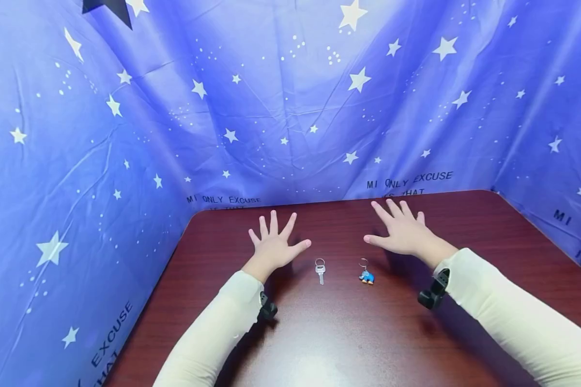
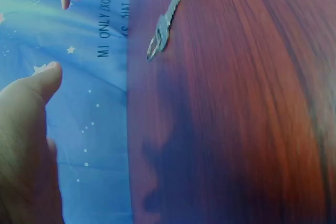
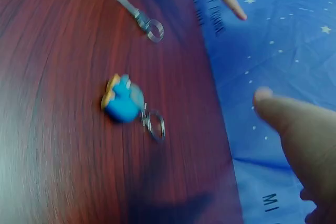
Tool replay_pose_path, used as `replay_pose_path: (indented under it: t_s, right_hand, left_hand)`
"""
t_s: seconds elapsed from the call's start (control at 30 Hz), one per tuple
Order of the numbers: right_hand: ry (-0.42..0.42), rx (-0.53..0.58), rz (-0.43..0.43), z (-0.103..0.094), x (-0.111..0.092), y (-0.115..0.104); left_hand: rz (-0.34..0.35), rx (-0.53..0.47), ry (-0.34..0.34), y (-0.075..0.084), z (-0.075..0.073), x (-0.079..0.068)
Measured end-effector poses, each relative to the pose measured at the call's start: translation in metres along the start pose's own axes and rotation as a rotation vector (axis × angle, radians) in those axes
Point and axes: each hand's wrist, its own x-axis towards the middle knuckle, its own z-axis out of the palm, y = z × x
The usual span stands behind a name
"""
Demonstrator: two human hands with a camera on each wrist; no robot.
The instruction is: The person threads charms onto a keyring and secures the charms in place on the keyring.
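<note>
A silver key (image 1: 321,272) with a split ring through its head lies on the table between the hands, closer to the left one. To its right lies a small blue figure keychain (image 1: 366,277) with orange feet and its own metal ring, blurred in the right wrist view (image 3: 124,102). My left hand (image 1: 273,248) hovers left of the key, fingers spread and holding nothing. Beyond the keychain, to its right, my right hand (image 1: 403,232) is held out the same way, touching neither object. In the left wrist view the key (image 2: 166,22) shows its toothed blade.
The dark red wooden table (image 1: 300,333) has a glossy patch near its front edge. A blue curtain (image 1: 281,107) with white stars and printed words surrounds it at the back and sides. Each wrist, over a white sleeve (image 1: 503,306), carries a black camera (image 1: 434,290).
</note>
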Motion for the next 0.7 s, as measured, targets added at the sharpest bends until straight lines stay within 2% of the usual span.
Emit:
replay_pose_path:
  t_s: [0.13, 0.23, 0.47, 0.57, 0.7]
  right_hand:
    - [0.076, 0.073, -0.079, 0.013, 0.003, 0.003]
    - [0.098, 0.137, -0.110, 0.023, 0.006, 0.004]
    - [0.091, 0.177, -0.144, 0.048, 0.006, 0.003]
    - [0.097, 0.189, -0.190, 0.057, 0.003, 0.002]
    - [0.059, 0.208, -0.246, 0.065, -0.003, 0.001]
  left_hand:
    - [0.021, -0.048, 0.031, 0.004, 0.007, 0.001]
    - [0.039, -0.088, 0.034, 0.009, 0.011, 0.002]
    - [0.078, -0.163, -0.006, 0.015, 0.026, 0.004]
    - [0.125, -0.198, -0.036, 0.016, 0.034, 0.004]
    - [0.207, -0.239, -0.034, 0.019, 0.040, 0.005]
